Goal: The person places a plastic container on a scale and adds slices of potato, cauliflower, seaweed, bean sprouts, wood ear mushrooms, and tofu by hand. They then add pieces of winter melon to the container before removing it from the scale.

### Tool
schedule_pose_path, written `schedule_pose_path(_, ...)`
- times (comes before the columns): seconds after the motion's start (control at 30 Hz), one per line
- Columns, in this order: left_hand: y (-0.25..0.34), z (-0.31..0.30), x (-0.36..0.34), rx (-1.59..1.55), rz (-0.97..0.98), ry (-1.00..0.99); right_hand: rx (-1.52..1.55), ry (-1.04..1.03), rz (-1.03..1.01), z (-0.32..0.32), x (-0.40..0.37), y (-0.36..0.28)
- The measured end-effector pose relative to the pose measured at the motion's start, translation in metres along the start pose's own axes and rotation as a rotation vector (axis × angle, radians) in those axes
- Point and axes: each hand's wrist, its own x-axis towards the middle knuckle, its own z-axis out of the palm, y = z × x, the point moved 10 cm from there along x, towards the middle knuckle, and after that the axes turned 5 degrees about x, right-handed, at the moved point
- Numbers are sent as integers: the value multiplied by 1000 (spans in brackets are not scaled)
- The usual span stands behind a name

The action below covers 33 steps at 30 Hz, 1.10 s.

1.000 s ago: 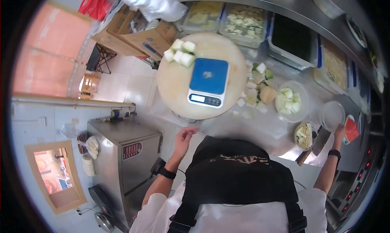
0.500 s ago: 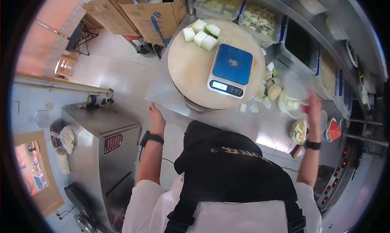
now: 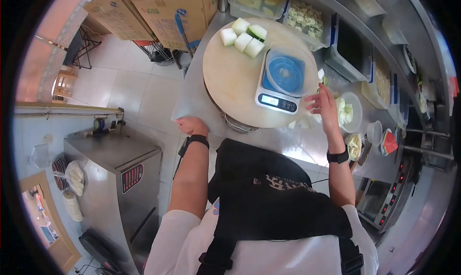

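Observation:
A clear round plastic bowl point(image 3: 285, 73) sits on the blue plate of the digital kitchen scale point(image 3: 277, 102), whose display is lit. The scale stands on a thick round cutting board point(image 3: 225, 83). Just right of the bowl is my right hand point(image 3: 325, 105), open and empty, its fingers apart. Chunks of pale green-skinned melon point(image 3: 243, 43) lie together at the board's far left. By the counter's left corner my left hand point(image 3: 193, 125) has its fingers curled in, with nothing seen in it.
A bowl of cut pieces point(image 3: 349, 113), a small bowl of pale strips point(image 3: 355, 146) and a clear cup point(image 3: 374, 132) stand at right. Lidless food tubs point(image 3: 307, 23) line the back. Cardboard boxes point(image 3: 175, 16) stand left, above a steel cabinet point(image 3: 115, 150).
The clear bowl is now on the scale. My right hand has moved left from the bowls at right to beside the scale. My left hand has shifted slightly right, fingers curled.

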Motion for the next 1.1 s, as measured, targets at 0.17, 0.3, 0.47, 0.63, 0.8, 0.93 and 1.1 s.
schedule_pose_path(0.17,1,-10,-10,-63,-71,24,-80,-66,107,-23,-36,67)
schedule_pose_path(0.3,-6,6,6,-76,-14,-3,-69,-142,167,-22,-51,105)
schedule_pose_path(0.47,21,-28,-26,142,-25,105,-91,-118,206,-40,-52,117)
schedule_pose_path(0.63,18,-22,-22,184,-6,73,-12,67,272,-114,-69,154)
schedule_pose_path(0.8,7,-10,-15,131,-62,2,140,467,388,-231,-113,232)
schedule_pose_path(0.93,21,74,-28,1862,1117,-326,372,710,512,-286,-138,290)
schedule_pose_path(1.1,28,57,-65,2079,1337,-360,522,729,419,-300,-130,284)
